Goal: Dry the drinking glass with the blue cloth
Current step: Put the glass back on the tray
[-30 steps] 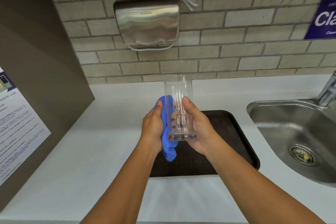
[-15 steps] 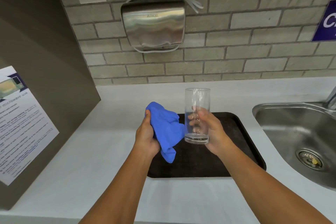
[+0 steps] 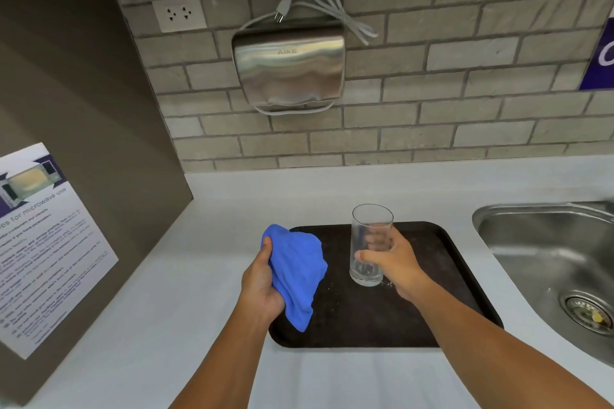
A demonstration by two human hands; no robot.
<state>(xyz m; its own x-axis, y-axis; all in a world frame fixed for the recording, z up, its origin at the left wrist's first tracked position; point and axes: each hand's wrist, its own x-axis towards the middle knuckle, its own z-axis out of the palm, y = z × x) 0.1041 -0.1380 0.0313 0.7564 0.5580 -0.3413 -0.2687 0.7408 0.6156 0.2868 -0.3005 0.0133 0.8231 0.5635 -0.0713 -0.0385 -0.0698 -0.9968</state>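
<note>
Sink [image 3: 548, 242]: cut off at the right edge of the frame.
Purple sign [image 3: 598, 56]: upper right, mostly out of frame.
Notice [image 3: 43, 242]: left edge clipped, small print unreadable.
My left hand [image 3: 262, 279]: fingers buried in the cloth [image 3: 295, 272].
My fingertips [image 3: 377, 239]: blurred through the glass [image 3: 368, 242].

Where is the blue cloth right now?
In the head view, the blue cloth is bunched in the left hand, over the dark tray's left edge, apart from the glass.
</note>
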